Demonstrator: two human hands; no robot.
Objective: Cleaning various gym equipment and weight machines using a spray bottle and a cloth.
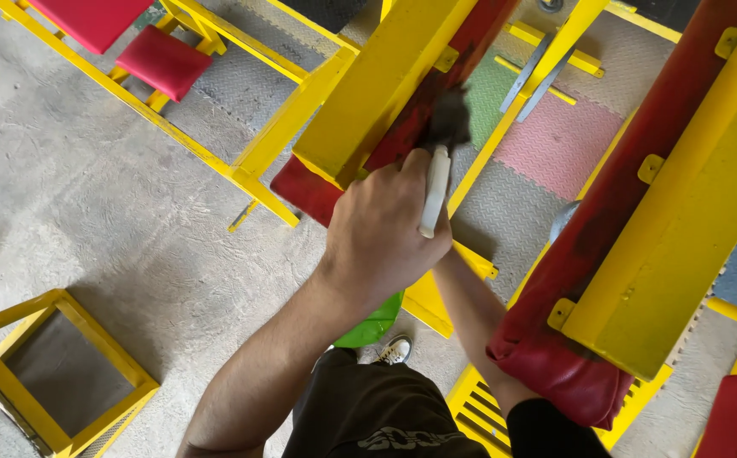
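Gripping a white-handled brush [436, 182] (dark bristles), left hand [385, 233] closed; right hand hidden.

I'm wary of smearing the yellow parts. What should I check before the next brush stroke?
1. Grip: left hand closed on white-handled dark-bristled brush: ok.
2. Contact: bristles on dark red padded strip, off the yellow metal beam: ok.
3. Support: right hand hidden behind the left: cannot tell.
4. Load on the bristles: cannot tell.
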